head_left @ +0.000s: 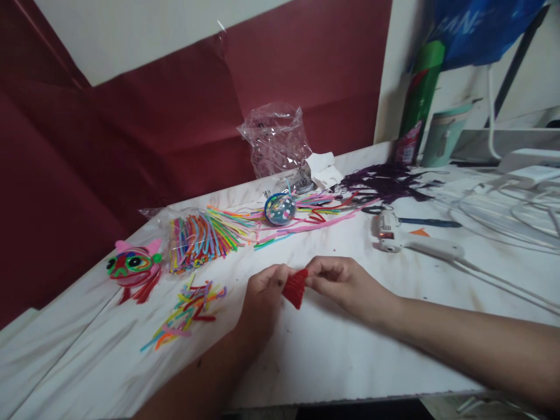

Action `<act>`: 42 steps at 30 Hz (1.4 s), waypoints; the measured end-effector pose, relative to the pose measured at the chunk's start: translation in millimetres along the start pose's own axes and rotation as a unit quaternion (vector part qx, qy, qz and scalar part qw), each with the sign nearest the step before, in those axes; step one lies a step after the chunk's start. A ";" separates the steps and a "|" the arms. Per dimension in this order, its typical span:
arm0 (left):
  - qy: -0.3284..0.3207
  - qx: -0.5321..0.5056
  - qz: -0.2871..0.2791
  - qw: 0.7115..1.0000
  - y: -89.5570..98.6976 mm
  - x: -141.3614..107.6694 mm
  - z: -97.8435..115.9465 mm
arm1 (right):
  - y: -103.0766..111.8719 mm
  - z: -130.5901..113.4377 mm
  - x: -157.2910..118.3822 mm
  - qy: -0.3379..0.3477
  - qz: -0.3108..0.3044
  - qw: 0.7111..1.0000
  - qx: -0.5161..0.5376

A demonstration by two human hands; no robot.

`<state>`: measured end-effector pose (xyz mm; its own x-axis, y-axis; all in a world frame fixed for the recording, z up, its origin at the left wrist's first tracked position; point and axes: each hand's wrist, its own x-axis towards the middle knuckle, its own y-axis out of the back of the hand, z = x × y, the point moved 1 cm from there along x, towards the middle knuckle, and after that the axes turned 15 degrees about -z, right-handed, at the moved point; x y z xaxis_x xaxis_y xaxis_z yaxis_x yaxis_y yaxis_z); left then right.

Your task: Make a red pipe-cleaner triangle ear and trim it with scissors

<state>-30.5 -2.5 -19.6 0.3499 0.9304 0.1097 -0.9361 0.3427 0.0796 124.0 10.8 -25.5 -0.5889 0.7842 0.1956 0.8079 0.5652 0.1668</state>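
Observation:
Near the middle of the white table, a small red fan-shaped piece [295,289] is held between both hands. My left hand [265,294] grips its left side, the fingers closed. The fingertips of my right hand [335,280] pinch its upper right edge. Beyond the hands lies a round, dark blue-green decorated ball [280,209] among long coloured fuzzy stems. To the left, short cut stems [190,315] form a loose pile, and a clear bag holds a thick bundle of coloured stems [199,242]. A colourful face-like figure with round black eyes [133,265] stands at the far left.
A white glue gun [431,244] with its cord lies at the right, beside a dark blue pen-like tool [431,223]. Behind are dark purple shreds [389,182], a pale green cup [445,137], a crumpled clear bag [277,140] and white cables and plugs [531,175].

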 end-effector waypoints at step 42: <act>-0.237 0.316 -0.033 0.918 0.3 -6.7 15.5 | -10.1 -8.7 -13.8 0.057 0.022 0.994 -0.093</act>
<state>-32.5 -10.7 -5.0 0.5215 0.6984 0.4902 -0.7561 0.1121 0.6447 123.8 -8.0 -21.5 -0.5608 0.7665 0.3131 0.8211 0.4662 0.3295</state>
